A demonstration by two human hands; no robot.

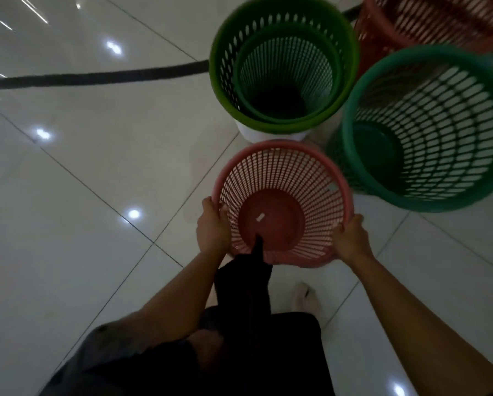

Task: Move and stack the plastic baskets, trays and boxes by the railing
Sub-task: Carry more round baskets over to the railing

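Note:
A small pink slotted basket hangs in front of me above the floor, mouth up. My left hand grips its rim on the left, thumb hooked inside. My right hand holds the rim on the right. Straight ahead stands a light green basket with a darker green one nested inside it. To the right is a wide teal basket, apparently nested on another. A red-orange basket fills the top right corner.
A white bucket-like object shows under the light green basket. Glossy white floor tiles spread to the left, crossed by a dark strip. My dark-clothed leg and a light shoe are below the pink basket.

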